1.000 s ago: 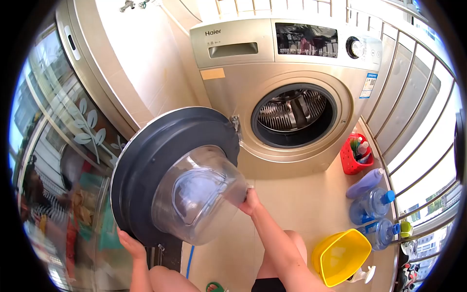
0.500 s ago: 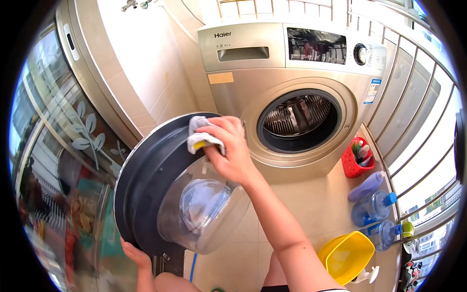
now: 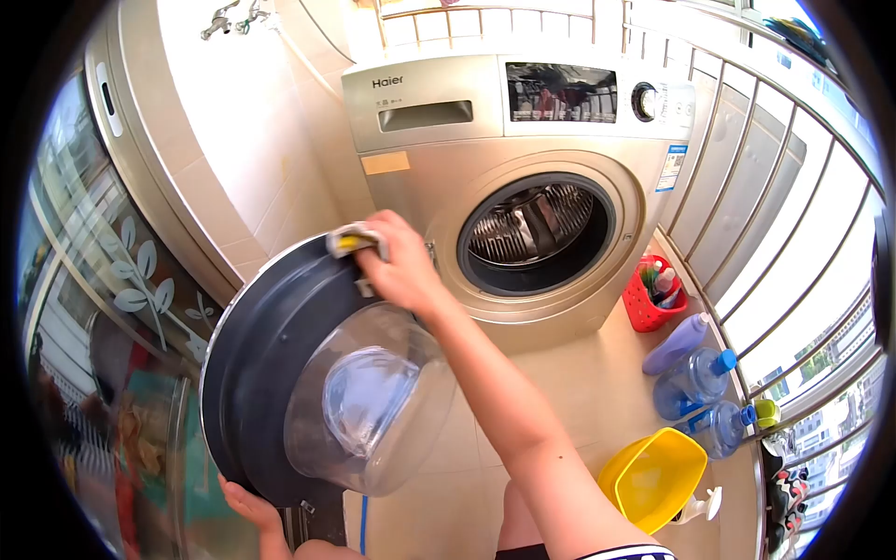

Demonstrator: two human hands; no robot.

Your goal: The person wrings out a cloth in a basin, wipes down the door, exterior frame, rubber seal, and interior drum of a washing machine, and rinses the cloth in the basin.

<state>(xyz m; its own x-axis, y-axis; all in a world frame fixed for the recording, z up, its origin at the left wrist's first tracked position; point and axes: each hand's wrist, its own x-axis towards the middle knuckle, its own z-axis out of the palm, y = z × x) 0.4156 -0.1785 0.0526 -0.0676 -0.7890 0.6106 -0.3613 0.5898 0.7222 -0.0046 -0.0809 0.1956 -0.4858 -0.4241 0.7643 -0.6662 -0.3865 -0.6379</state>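
The washing machine door hangs open towards me, its dark inner ring and clear glass bowl facing up. My right hand is closed round a grey-white cloth with a yellow patch, pressing it on the upper edge of the door ring. Part of the cloth is hidden under my fingers. Low on the left, my left hand grips the door's outer rim, with some fingers hidden behind it. Behind the door stands the silver washing machine, its round drum opening in view.
A red basket of bottles, a purple bottle and two blue water jugs line the right railing. Nearer stands a yellow basin beside a white pump bottle. At left is a glass sliding door.
My right hand has moved the cloth up and outward to the door ring's upper edge. My left hand stays at the lower rim. The whole view has shifted slightly.
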